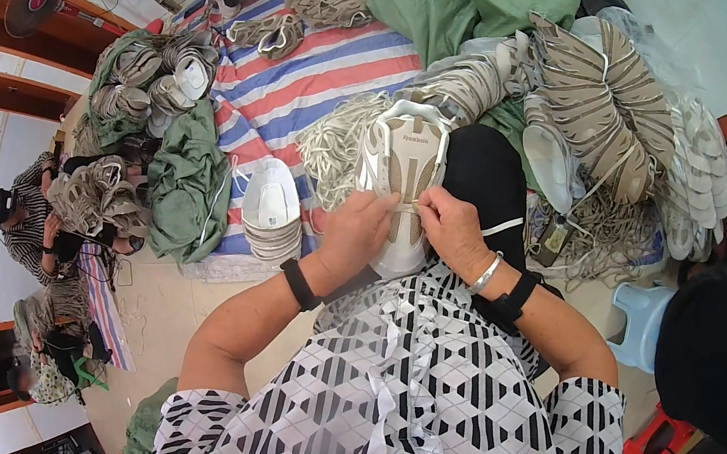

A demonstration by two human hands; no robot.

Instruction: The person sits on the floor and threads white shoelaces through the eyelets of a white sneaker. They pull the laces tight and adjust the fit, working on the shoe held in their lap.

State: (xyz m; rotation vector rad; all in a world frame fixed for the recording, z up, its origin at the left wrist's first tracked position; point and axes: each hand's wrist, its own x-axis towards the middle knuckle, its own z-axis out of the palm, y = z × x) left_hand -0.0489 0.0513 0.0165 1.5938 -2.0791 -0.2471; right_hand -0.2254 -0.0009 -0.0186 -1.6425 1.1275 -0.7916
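A white and tan shoe upper (404,171) lies over my lap, its heel opening pointing away from me. At its left edge, my left hand (359,234) is closed on the upper with thumb and fingers. Across from it, my right hand (456,231) pinches a pale shoelace at the lacing area; a short strand runs between the two hands. The fingertips partly hide the lace and the eyelets. Just beyond the upper, to the left, sits a heap of loose cream shoelaces (335,147).
Nested white uppers (274,217) stack up on the left, by a green sack (191,179). Bundled tan uppers (596,102) pile up at far right, near a blue stool (641,322). Other people (29,214) handle uppers on the left and far side. A striped sheet (312,74) covers the floor.
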